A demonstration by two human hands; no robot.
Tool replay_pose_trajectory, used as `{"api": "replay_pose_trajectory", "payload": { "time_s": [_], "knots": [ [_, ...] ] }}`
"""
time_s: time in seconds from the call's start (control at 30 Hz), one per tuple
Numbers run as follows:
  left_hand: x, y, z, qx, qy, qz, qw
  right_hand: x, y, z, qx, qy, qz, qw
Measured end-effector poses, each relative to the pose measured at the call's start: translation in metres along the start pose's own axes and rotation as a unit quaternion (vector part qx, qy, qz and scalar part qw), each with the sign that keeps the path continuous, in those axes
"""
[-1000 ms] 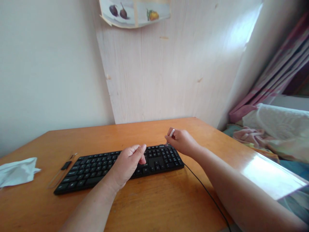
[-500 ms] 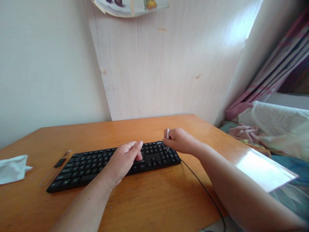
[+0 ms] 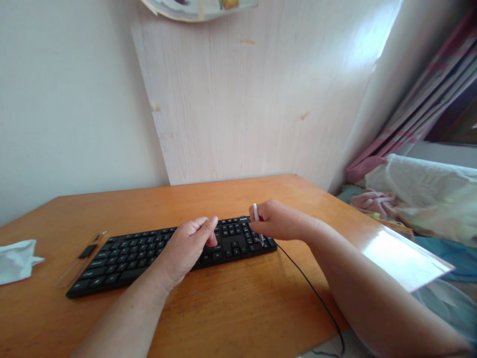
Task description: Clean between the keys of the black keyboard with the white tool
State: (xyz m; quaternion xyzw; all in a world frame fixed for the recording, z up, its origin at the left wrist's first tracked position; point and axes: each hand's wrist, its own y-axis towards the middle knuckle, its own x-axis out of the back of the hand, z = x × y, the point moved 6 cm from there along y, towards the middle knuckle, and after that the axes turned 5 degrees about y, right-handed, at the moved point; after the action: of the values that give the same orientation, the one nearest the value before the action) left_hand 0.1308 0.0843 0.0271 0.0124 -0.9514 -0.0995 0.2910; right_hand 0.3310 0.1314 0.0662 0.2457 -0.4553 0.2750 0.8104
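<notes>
A black keyboard (image 3: 149, 251) lies across the orange wooden desk (image 3: 231, 303). My left hand (image 3: 186, 248) rests on the keys right of the keyboard's middle, fingers loosely curled and together, holding nothing I can see. My right hand (image 3: 278, 221) is over the keyboard's right end, pinched shut on a thin white stick-like tool (image 3: 257, 219). The tool's lower tip points down among the number-pad keys. The keyboard's black cable (image 3: 316, 298) runs off the desk's front right edge.
A crumpled white tissue (image 3: 17, 258) lies at the desk's far left. A small black piece in a clear strip (image 3: 82, 256) sits just left of the keyboard. A pale wooden panel stands behind the desk. Bedding and a curtain fill the right side.
My right hand has drawn the white tool from the keyboard's back right corner toward its front edge. The left hand has stayed on the keys. The head view drifted slightly up and right.
</notes>
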Motion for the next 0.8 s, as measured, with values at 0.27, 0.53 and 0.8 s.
{"api": "replay_pose_trajectory", "payload": {
  "time_s": [0.27,0.53,0.8],
  "knots": [
    [0.0,0.0,0.001,0.011,-0.007,0.006,1.0,-0.001,-0.004,0.004,-0.005,0.083,0.055,0.995],
    [-0.012,-0.003,-0.001,0.016,-0.089,0.047,0.995,0.002,-0.001,-0.001,-0.013,0.322,0.037,0.946],
    [-0.039,-0.019,-0.021,0.027,-0.219,0.171,0.96,-0.009,0.004,0.006,0.027,0.454,0.023,0.89]
  ]
}}
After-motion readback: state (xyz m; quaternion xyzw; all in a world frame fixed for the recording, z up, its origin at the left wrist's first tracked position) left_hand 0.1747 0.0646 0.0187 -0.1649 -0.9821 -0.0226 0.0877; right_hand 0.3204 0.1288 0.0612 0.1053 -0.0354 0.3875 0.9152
